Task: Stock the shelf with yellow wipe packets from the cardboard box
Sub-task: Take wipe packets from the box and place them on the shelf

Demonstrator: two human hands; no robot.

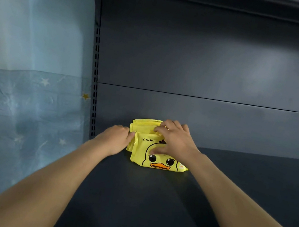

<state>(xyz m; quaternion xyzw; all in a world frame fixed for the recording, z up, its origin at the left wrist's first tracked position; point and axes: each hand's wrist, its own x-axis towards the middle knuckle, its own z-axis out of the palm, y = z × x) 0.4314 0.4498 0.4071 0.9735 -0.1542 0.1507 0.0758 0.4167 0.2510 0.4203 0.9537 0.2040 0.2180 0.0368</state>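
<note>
1. Head view, progress: a small batch of yellow wipe packets (155, 148) already stands on the dark shelf (129, 200), between the two hands and close to the back panel (213, 64). The rest of the shelf, to the right of the right hand and in front of both hands, is bare, so by my judgement the stocking has only begun.
2. Head view, hands: the left hand (115, 139) presses flat against the left side of the packets, fingers together. The right hand (173, 139) lies over the top, its fingers curled onto the upper edges and its thumb against the duck face of the front packet (158, 160). Both seem to be squaring the batch up; neither lifts a packet.
3. Head view, what is left: the cardboard box is not in sight, so how many packets remain cannot be told.
4. Head view, count: one front packet shows clearly; behind it are several more edges, perhaps three or four, too bunched to count exactly. Two hands, one shelf, one blue star-printed curtain (28, 72) beyond the left hand.
</note>
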